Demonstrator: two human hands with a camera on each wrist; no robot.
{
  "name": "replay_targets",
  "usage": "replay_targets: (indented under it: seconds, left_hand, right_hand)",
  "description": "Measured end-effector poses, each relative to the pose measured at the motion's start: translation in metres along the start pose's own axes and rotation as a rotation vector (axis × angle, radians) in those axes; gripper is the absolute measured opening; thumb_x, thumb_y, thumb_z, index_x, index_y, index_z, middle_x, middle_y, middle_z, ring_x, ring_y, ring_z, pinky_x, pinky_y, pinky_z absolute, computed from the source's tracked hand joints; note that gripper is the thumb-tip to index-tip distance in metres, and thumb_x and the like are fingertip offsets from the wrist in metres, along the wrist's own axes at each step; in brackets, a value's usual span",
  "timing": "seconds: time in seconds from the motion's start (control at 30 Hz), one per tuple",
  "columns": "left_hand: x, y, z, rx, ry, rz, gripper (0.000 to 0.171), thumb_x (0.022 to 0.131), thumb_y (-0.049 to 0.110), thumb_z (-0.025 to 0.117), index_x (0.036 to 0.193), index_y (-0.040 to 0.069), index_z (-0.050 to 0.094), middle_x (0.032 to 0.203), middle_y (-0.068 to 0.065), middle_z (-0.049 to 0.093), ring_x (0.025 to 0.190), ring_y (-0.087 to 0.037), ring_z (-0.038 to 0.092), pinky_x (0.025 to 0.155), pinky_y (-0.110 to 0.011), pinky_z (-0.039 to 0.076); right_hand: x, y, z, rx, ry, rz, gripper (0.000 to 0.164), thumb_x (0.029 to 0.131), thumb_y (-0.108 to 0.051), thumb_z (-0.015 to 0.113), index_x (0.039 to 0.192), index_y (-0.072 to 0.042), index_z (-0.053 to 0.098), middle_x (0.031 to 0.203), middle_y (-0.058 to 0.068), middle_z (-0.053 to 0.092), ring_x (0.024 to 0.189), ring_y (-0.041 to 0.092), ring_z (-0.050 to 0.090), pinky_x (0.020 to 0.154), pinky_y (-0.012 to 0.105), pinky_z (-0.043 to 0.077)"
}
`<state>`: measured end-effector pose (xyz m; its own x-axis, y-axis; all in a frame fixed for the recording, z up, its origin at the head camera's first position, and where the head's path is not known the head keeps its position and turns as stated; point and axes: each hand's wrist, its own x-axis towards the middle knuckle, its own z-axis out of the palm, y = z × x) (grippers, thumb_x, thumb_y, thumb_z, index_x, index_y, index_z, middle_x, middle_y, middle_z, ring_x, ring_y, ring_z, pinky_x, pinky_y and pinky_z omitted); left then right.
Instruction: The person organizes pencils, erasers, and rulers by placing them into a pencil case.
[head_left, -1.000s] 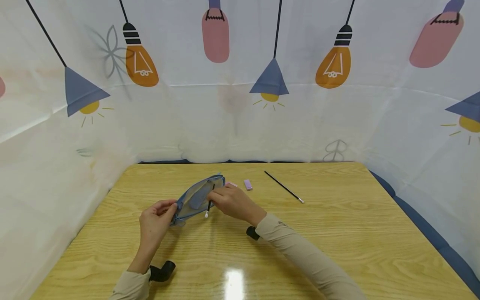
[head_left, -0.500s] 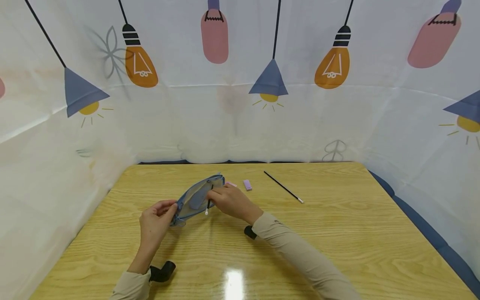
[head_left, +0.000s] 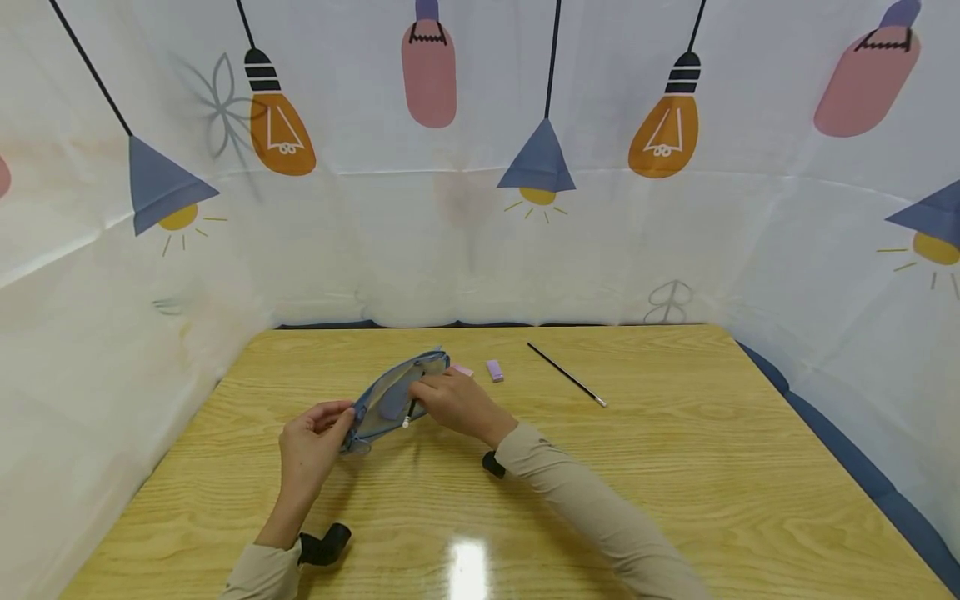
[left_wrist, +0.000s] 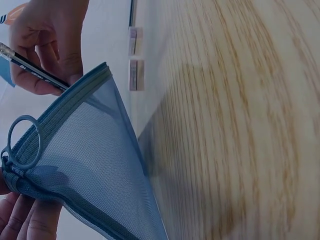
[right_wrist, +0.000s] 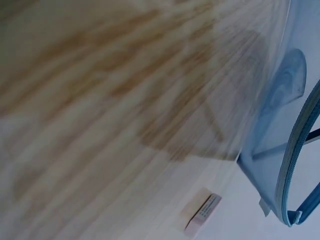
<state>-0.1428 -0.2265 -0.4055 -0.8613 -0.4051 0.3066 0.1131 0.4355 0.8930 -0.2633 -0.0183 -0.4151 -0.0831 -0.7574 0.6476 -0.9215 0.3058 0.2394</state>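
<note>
A translucent blue mesh zip pouch (head_left: pixel 372 419) is held up above the table, its zipped mouth gaping. My left hand (head_left: pixel 306 446) grips the pouch's near left end, beside the zipper's ring pull (left_wrist: pixel 39 142) in the left wrist view. At the mouth, my right hand (head_left: pixel 459 403) pinches a black pencil (head_left: pixel 410 410) with a white eraser end. That end sticks out towards me, while the other end is inside the mesh, as the left wrist view of the pencil (left_wrist: pixel 36 69) also suggests. The right wrist view shows the pouch (right_wrist: pixel 267 175) but not the right hand.
A second black pencil (head_left: pixel 566 373) lies on the wooden table (head_left: pixel 675 467), right of the pouch. Two small pinkish-purple erasers, one nearer eraser (head_left: pixel 495 371) and one partly hidden eraser (head_left: pixel 463 370), lie behind the right hand. A patterned white cloth (head_left: pixel 480 242) surrounds the table.
My right hand has shifted slightly left, and the pencil's eraser end has moved a little up and left with it. The left hand and the pouch stay nearly still.
</note>
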Motion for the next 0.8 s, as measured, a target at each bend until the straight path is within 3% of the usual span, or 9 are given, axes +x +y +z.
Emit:
replay_targets:
  seconds: [0.53, 0.8]
  left_hand:
    - [0.000, 0.001, -0.001, 0.002, -0.006, -0.005, 0.014, 0.091, 0.010, 0.070, 0.099, -0.001, 0.074, 0.087, -0.015, 0.071, 0.068, -0.003, 0.065, 0.057, -0.018, 0.051]
    - [0.000, 0.001, 0.001, 0.004, -0.004, -0.007, 0.014, 0.091, 0.011, 0.070, 0.098, -0.001, 0.074, 0.087, -0.015, 0.071, 0.069, -0.004, 0.065, 0.057, -0.017, 0.050]
  right_hand:
    - [0.006, -0.004, 0.006, -0.040, -0.062, -0.015, 0.009, 0.097, -0.013, 0.062, 0.088, -0.013, 0.062, 0.077, -0.004, 0.062, 0.060, 0.005, 0.048, 0.057, 0.023, 0.038]
    - [0.013, -0.008, 0.006, -0.096, -0.074, -0.027, 0.007, 0.096, -0.016, 0.062, 0.090, -0.014, 0.064, 0.084, -0.004, 0.067, 0.073, 0.007, 0.061, 0.065, 0.023, 0.048]
